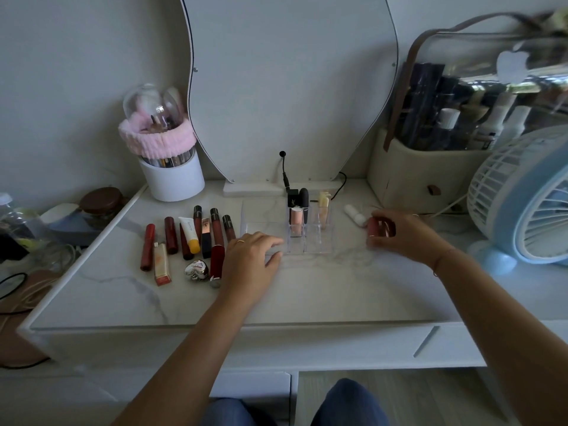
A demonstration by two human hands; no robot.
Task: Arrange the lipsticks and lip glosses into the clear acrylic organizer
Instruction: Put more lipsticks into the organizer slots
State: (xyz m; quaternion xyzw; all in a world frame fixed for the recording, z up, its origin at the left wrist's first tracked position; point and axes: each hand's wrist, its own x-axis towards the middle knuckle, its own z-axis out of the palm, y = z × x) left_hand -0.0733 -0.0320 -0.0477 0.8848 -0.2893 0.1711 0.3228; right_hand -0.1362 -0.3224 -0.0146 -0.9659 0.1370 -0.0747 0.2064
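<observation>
The clear acrylic organizer [318, 241] stands mid-table, its rear cells holding a black lipstick [293, 196], a dark rounded tube [304, 196], a pink gloss [297, 221] and a pale yellow gloss [323, 207]. Left of it lie several lipsticks and glosses in a loose row [187, 238], plus a silver heart-shaped case [197, 269]. My left hand [250, 256] rests flat against the organizer's front left corner, fingers spread. My right hand [399, 233], to the right of the organizer, is closed around a red-pink lip gloss [379, 227]. A small white tube [355, 214] lies beside it.
A curved mirror [285, 87] stands behind the organizer with a black cable [284, 173]. A white brush holder with a pink headband [172, 167] is back left. A cosmetics bag [430, 167] and a blue fan [528, 204] fill the right side. Clutter lies off the left edge.
</observation>
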